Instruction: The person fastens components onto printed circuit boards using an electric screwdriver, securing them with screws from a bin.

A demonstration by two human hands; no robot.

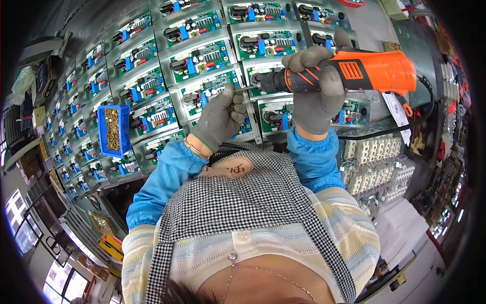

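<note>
fingers right [332,81]: around orange screwdriver [387,71] | fingers left [236,112]: just beside bit [248,88]

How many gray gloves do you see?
2: one glove on the left hand, the other on the right hand, which grips the screwdriver.

The left hand [217,121] and the right hand [320,99] are wearing grey gloves [313,114]. Bright blue sleeve covers [314,158] are gathering at the wrists, and a thin bracelet [195,150] is circling the left one. A black-and-white checked apron [223,207] with an oval patch [233,166] is covering a striped top [349,223] of pale yellow, white and light blue; a silvery necklace [232,257] is showing.
</note>
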